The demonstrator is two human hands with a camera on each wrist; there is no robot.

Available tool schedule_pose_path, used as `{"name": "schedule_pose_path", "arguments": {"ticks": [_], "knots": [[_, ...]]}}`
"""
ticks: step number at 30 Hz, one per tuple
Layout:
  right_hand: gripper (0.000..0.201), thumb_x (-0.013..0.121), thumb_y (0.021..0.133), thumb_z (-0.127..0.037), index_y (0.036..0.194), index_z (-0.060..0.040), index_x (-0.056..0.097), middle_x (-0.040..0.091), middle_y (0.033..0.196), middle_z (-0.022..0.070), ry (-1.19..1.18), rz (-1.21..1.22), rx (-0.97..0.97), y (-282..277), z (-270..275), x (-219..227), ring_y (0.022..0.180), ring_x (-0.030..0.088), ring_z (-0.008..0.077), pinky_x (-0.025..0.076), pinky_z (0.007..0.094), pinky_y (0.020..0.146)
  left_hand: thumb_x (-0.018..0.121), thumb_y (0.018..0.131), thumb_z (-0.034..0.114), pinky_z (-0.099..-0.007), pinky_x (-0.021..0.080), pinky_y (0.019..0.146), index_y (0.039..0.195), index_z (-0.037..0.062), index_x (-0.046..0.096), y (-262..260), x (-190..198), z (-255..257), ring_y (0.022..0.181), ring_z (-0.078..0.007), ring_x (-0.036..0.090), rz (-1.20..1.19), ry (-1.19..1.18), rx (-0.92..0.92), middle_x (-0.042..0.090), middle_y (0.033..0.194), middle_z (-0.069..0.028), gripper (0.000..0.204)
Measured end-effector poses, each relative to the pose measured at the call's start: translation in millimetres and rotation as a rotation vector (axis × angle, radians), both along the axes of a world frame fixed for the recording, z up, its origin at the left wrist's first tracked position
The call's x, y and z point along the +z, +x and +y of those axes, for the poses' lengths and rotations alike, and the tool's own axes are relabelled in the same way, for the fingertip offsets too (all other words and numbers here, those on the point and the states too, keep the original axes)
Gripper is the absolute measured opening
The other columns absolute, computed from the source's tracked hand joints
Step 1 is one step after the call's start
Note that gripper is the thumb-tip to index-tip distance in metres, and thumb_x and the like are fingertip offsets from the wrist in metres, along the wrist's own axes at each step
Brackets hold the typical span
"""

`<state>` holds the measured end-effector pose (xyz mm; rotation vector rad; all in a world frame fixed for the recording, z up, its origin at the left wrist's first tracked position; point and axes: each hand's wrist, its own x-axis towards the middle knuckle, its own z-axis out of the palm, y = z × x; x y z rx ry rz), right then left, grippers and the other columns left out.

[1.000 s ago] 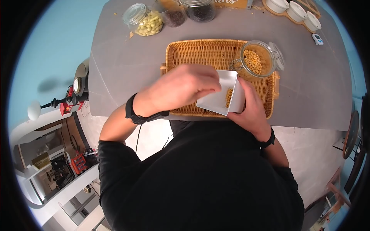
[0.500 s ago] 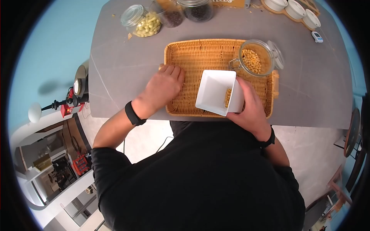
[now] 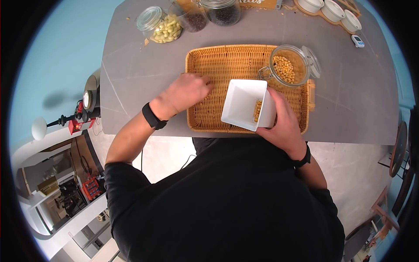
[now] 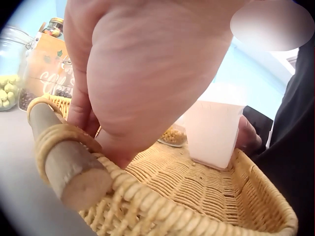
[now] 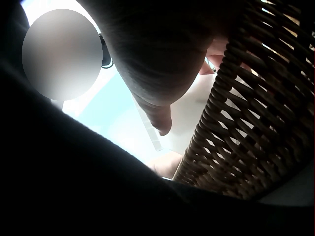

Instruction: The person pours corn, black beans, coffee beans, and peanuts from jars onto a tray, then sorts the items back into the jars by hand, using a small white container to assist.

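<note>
In the head view, my right hand (image 3: 286,124) grips a white square container (image 3: 245,105) from its right side, tilted with its mouth facing up and left. Yellow kernels (image 3: 257,111) lie inside it. My left hand (image 3: 185,92) reaches over the left end of the wicker basket (image 3: 231,48), fingers bent down inside it. The left wrist view has this hand (image 4: 142,69) just past the rim by the wooden handle (image 4: 69,157); its fingertips are hidden. Dark and close, the right wrist view shows part of my right hand (image 5: 157,73) against the container (image 5: 184,118).
An open glass jar (image 3: 290,65) of yellow kernels stands at the basket's back right corner. Behind are a jar (image 3: 161,26) of pale green pieces and jars of dark beans (image 3: 223,15). White bowls (image 3: 331,11) and a small timer (image 3: 357,41) are at the back right.
My left hand has moved from over the white container to the basket's left end, then a little to the right with fingers lowered. My right hand and the container have hardly moved.
</note>
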<state>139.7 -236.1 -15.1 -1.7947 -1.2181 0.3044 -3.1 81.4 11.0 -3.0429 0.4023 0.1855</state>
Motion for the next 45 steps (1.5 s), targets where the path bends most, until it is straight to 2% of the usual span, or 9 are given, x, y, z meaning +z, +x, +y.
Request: {"name": "schedule_pose_path", "arguments": {"ticks": [9, 13, 18, 21, 28, 31, 35, 39, 45], "knots": [[0.106, 0.104, 0.075, -0.02, 0.163, -0.0011, 0.048, 0.063, 0.152, 0.0242, -0.01, 0.016, -0.003, -0.3, -0.5, 1.8, 0.137, 0.066, 0.0453, 0.058, 0.0514, 0.111, 0.07, 0.091, 0.005, -0.0437, 0.066, 0.083, 0.098, 0.0053, 0.08, 3.5, -1.3, -3.8, 0.097, -0.0324, 0.077, 0.049, -0.002, 0.055, 0.072, 0.099, -0.0108, 0.012], [0.106, 0.104, 0.075, -0.019, 0.163, -0.0013, 0.048, 0.062, 0.153, 0.024, -0.033, 0.033, -0.006, -0.8, -0.9, 1.7, 0.137, 0.065, 0.0456, 0.058, 0.0519, 0.112, 0.072, 0.09, 0.001, -0.0465, 0.065, 0.086, 0.101, 0.0025, 0.08, 6.3, -6.4, 8.8, 0.1, -0.036, 0.077, 0.068, -0.182, 0.122, 0.075, 0.101, -0.0147, 0.014], [0.106, 0.104, 0.075, -0.019, 0.163, -0.001, 0.048, 0.062, 0.153, 0.0243, -0.025, 0.029, 0.0, -0.1, -0.7, 3.4, 0.138, 0.065, 0.0455, 0.058, 0.0522, 0.113, 0.079, 0.083, -0.005, -0.0475, 0.063, 0.085, 0.104, -0.001, 0.078, 11.3, 8.4, 16.5, 0.094, -0.0396, 0.076, 0.044, -0.341, 0.159, 0.073, 0.099, -0.0176, 0.021], [0.107, 0.104, 0.075, -0.019, 0.163, -0.0011, 0.048, 0.062, 0.154, 0.0242, -0.023, 0.023, 0.003, 0.0, -0.8, 3.9, 0.138, 0.065, 0.0454, 0.058, 0.0521, 0.113, 0.081, 0.082, -0.005, -0.0477, 0.062, 0.082, 0.103, -0.0011, 0.076, 21.7, 57.0, -4.5, 0.091, -0.0392, 0.074, 0.041, -0.537, 0.183, 0.073, 0.1, -0.0162, 0.021], [0.107, 0.104, 0.074, -0.018, 0.163, -0.0011, 0.048, 0.063, 0.152, 0.0237, -0.024, 0.039, -0.007, -1.0, 0.2, 0.5, 0.137, 0.066, 0.0459, 0.058, 0.0515, 0.112, 0.086, 0.092, 0.003, -0.0453, 0.064, 0.085, 0.106, 0.0021, 0.077, 32.4, 80.6, -60.9, 0.096, -0.0384, 0.077, 0.015, -0.817, -0.079, 0.078, 0.107, -0.0136, 0.017], [0.106, 0.104, 0.074, -0.019, 0.163, -0.0008, 0.049, 0.063, 0.152, 0.0242, 0.003, 0.015, -0.01, -0.3, -0.4, 0.4, 0.137, 0.066, 0.0457, 0.058, 0.0514, 0.112, 0.086, 0.093, 0.006, -0.0443, 0.065, 0.087, 0.111, 0.0031, 0.079, 39.4, 69.1, -37.5, 0.101, -0.0389, 0.077, -0.139, -0.789, -0.097, 0.078, 0.115, -0.0134, 0.02], [0.105, 0.104, 0.075, -0.019, 0.163, -0.0006, 0.049, 0.063, 0.152, 0.0241, -0.014, 0.009, -0.007, -0.2, -0.4, 1.2, 0.137, 0.066, 0.0454, 0.058, 0.0513, 0.113, 0.082, 0.096, 0.007, -0.0485, 0.063, 0.095, 0.124, 0.0055, 0.078, 42.0, 25.3, 7.5, 0.113, -0.0406, 0.075, -0.139, -0.564, 0.172, 0.076, 0.125, -0.0153, 0.028], [0.105, 0.104, 0.076, -0.019, 0.163, -0.0005, 0.049, 0.063, 0.153, 0.024, -0.011, 0.017, -0.006, 0.0, 0.4, 2.2, 0.138, 0.066, 0.0452, 0.058, 0.0514, 0.113, 0.078, 0.098, 0.007, -0.0452, 0.064, 0.104, 0.134, -0.0028, 0.074, 21.8, 4.7, 6.9, 0.122, -0.0379, 0.076, -0.099, -0.318, 0.048, 0.075, 0.14, -0.0166, 0.038], [0.106, 0.105, 0.075, -0.02, 0.163, 0.0, 0.049, 0.063, 0.153, 0.0242, 0.002, 0.009, -0.006, -0.8, 0.7, 1.2, 0.138, 0.066, 0.0453, 0.058, 0.0517, 0.113, 0.07, 0.099, 0.006, -0.0427, 0.062, 0.106, 0.135, -0.0079, 0.072, -20.3, 15.9, -15.5, 0.128, -0.0345, 0.073, 0.02, -0.143, 0.091, 0.074, 0.14, -0.0171, 0.04]]}}
